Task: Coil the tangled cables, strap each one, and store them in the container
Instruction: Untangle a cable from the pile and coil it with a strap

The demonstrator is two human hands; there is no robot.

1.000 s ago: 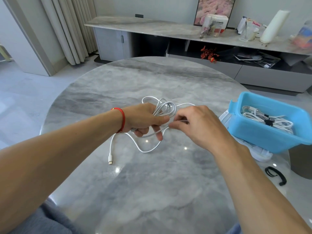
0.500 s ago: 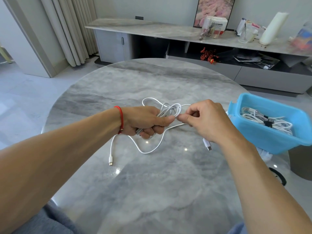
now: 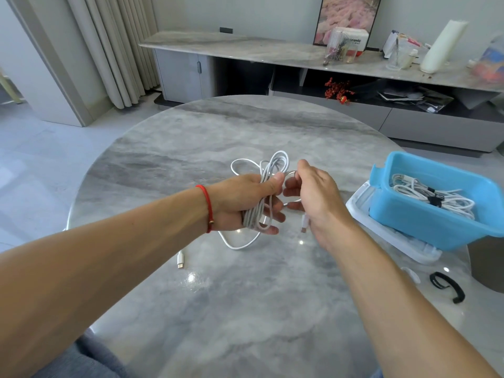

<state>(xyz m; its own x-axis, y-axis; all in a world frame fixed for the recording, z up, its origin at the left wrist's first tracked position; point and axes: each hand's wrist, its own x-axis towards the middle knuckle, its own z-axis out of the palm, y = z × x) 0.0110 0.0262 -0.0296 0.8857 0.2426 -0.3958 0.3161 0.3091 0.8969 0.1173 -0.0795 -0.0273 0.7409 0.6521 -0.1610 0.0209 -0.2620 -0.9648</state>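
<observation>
Since half a second earlier, both hands had lifted a little off the surface [image 3: 245, 309] and the right one had turned, its fingers loosening away from the bundle while it kept a strand. From my remote seat I saw the left hand [image 3: 245, 203] with its grip closed round the cable [image 3: 274, 170], thumb pressed across the top of the gathered loops and fingers curled beneath them. Loops fanned out above that grip, on the side away from me. Below it, a slack length dropped to the surface and curved back toward me, ending in a plug [image 3: 180, 260] that lay flat, nearer me than the grip and slightly to its left.

Just right of the left grip, the right hand [image 3: 313, 197] pinched a thin strand of the same cable between thumb and forefinger, its other fingers loosely bent. A second plug [image 3: 305, 223] hung below that pinch, beside the heel of the hand.

Well to the right of both grips stood the bin [image 3: 409, 222], blue, resting tilted on a white lid [image 3: 392, 236]. Coiled cables [image 3: 433, 197] with dark straps lay inside it. Nearer me than the bin, and still right of the grips, a loose black strap [image 3: 447, 287] lay on the surface. A red string [image 3: 208, 208] circled the left wrist.
</observation>
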